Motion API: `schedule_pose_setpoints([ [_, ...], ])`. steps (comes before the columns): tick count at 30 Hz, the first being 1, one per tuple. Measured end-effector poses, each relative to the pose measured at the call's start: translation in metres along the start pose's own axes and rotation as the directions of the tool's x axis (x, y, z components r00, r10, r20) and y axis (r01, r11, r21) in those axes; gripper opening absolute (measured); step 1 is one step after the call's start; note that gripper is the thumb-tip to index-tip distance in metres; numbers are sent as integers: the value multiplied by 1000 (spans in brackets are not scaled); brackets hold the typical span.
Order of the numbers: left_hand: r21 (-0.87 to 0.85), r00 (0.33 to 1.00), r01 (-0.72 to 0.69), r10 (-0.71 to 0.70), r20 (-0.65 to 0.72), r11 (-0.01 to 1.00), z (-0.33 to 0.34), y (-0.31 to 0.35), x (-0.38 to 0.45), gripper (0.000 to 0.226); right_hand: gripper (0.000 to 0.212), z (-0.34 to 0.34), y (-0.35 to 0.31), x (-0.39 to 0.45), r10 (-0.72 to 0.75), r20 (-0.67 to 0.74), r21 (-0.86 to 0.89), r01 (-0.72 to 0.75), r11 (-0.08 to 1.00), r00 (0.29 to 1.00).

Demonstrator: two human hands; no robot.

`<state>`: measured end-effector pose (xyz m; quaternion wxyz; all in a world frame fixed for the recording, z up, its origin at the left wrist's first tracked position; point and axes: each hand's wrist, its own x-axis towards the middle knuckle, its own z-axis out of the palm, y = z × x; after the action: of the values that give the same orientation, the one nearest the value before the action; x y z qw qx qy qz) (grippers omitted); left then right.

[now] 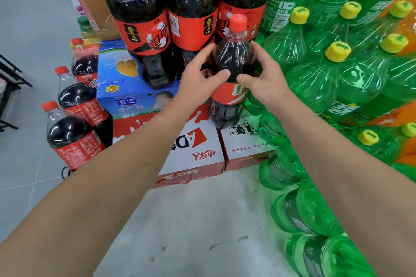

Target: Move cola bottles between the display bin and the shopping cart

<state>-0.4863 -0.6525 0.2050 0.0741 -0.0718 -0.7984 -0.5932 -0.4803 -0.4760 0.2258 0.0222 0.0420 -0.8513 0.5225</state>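
green stack: we see green bottles (pixel 333 78) with yellow caps piled along the right side, top to bottom of view.
cola pack: three big shrink-wrapped cola bottles (pixel 189 13) stand behind, on a blue carton (pixel 119 87).
cartons: red-and-white cartons (pixel 193 153) lie on the floor (pixel 191 231), just in front of the blue one.
loose colas: smaller cola bottles (pixel 74 135) stand on the floor at left, beside the cartons.
held bottle: one cola bottle (pixel 231 63), red cap, upright, base on the red-and-white cartons, just beside the green stack.
left hand (pixel 198 74): we grip the bottle's shoulder, thumb in front, fingers curled round the left side.
right hand (pixel 263 76): same grip, mirrored on the right side.
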Motion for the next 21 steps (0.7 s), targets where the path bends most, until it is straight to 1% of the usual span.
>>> schedule_pose_setpoints([
  [6, 70, 1000, -13, 11, 23, 997, 6, -6, 3, 75, 84, 0, 3, -4, -9, -20, -109, 7, 994, 1000],
  [12, 156, 996, 19, -32, 80, 988, 1, 5, -4, 76, 80, 7, -6, -19, -37, -164, -284, -11, 959, 986],
  [15, 218, 996, 31, -49, 81, 976, -4, 16, -13, 73, 79, 6, -13, -29, -46, -167, -341, -14, 940, 985],
  [18, 290, 996, 4, -31, 87, 957, -15, 29, -33, 69, 76, 4, -23, -47, -45, -150, -390, -17, 921, 988],
  [21, 359, 992, -42, -5, 128, 932, -26, 35, -60, 68, 73, 4, -28, -75, -39, -136, -426, -23, 905, 990],
])
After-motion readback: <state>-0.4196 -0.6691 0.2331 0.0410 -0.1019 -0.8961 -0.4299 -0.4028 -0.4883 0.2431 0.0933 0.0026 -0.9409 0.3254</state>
